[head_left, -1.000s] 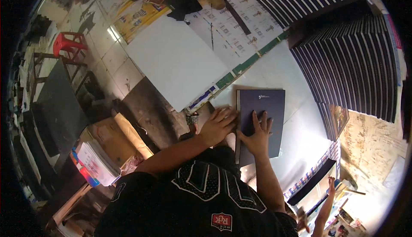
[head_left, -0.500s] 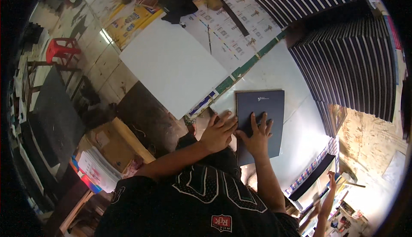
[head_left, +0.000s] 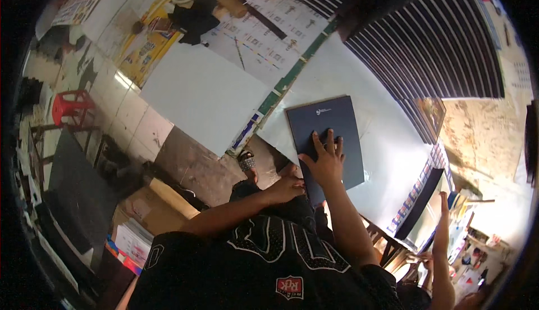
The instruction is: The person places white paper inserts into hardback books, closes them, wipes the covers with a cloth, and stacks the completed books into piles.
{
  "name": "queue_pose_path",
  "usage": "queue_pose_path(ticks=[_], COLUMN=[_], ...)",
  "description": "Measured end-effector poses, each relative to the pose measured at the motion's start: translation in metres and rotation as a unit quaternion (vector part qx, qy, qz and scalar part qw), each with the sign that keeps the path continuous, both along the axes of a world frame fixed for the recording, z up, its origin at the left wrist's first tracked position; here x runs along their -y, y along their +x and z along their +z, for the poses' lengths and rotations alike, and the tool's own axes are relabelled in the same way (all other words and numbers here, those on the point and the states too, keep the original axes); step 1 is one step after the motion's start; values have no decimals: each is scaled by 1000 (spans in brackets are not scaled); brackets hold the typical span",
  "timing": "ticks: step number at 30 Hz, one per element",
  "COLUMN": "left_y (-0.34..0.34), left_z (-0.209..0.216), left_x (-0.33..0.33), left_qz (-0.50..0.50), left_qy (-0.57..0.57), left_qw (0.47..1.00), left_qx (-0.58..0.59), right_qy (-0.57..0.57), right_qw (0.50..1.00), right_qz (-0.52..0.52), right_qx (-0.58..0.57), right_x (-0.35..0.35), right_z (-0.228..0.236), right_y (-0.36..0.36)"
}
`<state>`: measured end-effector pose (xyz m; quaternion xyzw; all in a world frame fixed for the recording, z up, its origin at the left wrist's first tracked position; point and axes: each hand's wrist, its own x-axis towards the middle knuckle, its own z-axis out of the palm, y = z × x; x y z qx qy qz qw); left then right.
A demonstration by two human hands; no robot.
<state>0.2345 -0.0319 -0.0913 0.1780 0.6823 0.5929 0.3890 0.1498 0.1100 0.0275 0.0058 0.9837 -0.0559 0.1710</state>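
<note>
A dark navy hardcover book [head_left: 352, 155] with a small pale mark near its far edge lies at a slant on the pale work table. My right hand [head_left: 327, 165] rests flat on the cover with its fingers spread. Low at the book's left edge is my left hand [head_left: 287, 190], its fingers curled and closed against that edge; their tips are partly hidden.
Tall stacks of dark-covered books [head_left: 432, 46] line the table's far right. Beyond the green edge strip lie a large white sheet [head_left: 202, 97] and a mallet [head_left: 231, 4]. A red stool [head_left: 73, 105] stands far left. Another person's forearm [head_left: 442, 242] shows at lower right.
The book has turned anticlockwise. My left hand has gone from fingers spread by the book's left edge to curled lower on that edge. My right hand stays on the cover.
</note>
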Motion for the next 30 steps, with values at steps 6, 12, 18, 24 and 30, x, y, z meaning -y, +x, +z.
queue_pose_path(ticks=[6,12,18,24,30], left_y=[-17,-81,-137,-178,-164], left_z=[40,125,60,87,156], left_x=[4,3,16,-5,-22], left_qz=[28,-49,131,45,246], left_qy=[153,-54,-247,-388,4], left_qw=[964,996,741,784,959], left_qx=[215,56,-611,-483,-140], right_qy=[26,-3,-347,-641,-712], right_qw=[999,993,900,683,584], right_qz=[22,-37,-192,-280,-326], right_qx=[-37,-111,-181,-209,-215], right_x=[17,-22,-104,-119,-130], right_z=[-4,107,185,192,168], right_y=[36,16,13,47,66])
